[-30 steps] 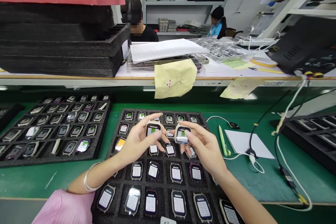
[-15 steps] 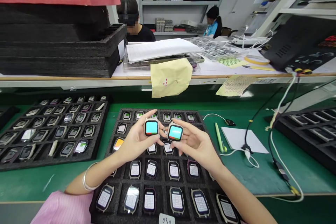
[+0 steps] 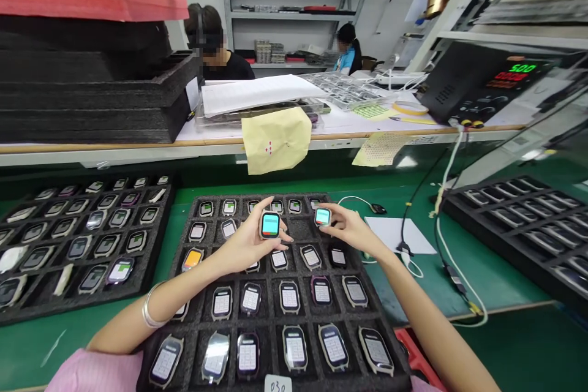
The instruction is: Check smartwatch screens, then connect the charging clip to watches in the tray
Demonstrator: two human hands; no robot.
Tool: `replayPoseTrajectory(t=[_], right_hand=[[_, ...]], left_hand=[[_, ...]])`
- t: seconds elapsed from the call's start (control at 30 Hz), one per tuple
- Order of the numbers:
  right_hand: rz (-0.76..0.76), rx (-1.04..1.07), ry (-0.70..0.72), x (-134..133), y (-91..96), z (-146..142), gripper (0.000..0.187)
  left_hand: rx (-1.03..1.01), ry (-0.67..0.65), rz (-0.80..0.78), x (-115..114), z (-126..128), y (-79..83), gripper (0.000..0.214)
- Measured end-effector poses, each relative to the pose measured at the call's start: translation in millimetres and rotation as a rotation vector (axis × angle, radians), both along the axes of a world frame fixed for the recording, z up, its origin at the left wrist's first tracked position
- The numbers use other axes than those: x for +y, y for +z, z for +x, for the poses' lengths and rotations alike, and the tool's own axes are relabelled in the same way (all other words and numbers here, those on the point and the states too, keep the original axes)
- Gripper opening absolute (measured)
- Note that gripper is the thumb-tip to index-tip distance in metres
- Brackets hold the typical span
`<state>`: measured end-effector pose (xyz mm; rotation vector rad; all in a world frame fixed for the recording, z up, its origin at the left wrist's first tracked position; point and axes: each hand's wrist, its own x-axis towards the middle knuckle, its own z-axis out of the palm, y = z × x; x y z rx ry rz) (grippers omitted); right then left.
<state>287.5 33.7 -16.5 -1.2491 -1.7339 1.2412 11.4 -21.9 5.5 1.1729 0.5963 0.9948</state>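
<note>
My left hand (image 3: pixel 250 237) grips a smartwatch (image 3: pixel 270 225) without a strap, its lit screen cyan with a red strip at the bottom. Pinched in the fingers of my right hand (image 3: pixel 351 228) is a second smartwatch (image 3: pixel 322 216) with a similar cyan and red screen, held over the tray's upper right part. Below both hands lies a black foam tray (image 3: pixel 271 312) whose compartments hold many strapless watches, most showing white grid screens. One watch at the left has an orange screen (image 3: pixel 192 258). A white label (image 3: pixel 278 383) reading 030 sits at the tray's front edge.
Another foam tray of watches (image 3: pixel 85 233) lies left, a third (image 3: pixel 519 220) right. Stacked black foam trays (image 3: pixel 92 79) stand on the shelf beside a power supply (image 3: pixel 482 82). Cables (image 3: pixel 441 220) hang at the right near white paper (image 3: pixel 399 234). Two people sit beyond the shelf.
My right hand has moved right with its watch, away from my left hand. My left hand still holds its watch, now turned more upright. The camera view has shifted to the right.
</note>
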Motion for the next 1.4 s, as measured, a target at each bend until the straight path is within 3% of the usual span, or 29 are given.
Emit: replayPoseTrajectory(t=[0.17, 0.33, 0.57, 0.93, 1.17, 1.4], right_hand=[[-0.072, 0.171, -0.021, -3.2, -23.5, 19.0, 0.063], [-0.104, 0.297, -0.054, -13.3, -26.5, 17.2, 0.058], [-0.137, 0.396, -0.078, -14.8, -28.8, 13.4, 0.059], [-0.081, 0.397, -0.069, -15.0, -33.4, 13.2, 0.061], [-0.056, 0.359, -0.070, -18.0, -33.2, 20.4, 0.061], [-0.010, 0.301, -0.077, -17.9, -37.7, 21.8, 0.057]], left_hand=[[0.005, -0.015, -0.058, 9.1, 22.6, 2.0, 0.066], [0.013, -0.006, -0.047, 17.1, 37.7, -2.1, 0.054], [0.011, 0.000, -0.052, 20.4, 38.6, -12.1, 0.067], [-0.009, -0.039, -0.046, 29.5, 48.6, -22.5, 0.074], [0.034, -0.037, -0.034, 32.2, 59.5, -25.2, 0.061], [0.036, -0.057, -0.016, 34.8, 59.2, -30.5, 0.071]])
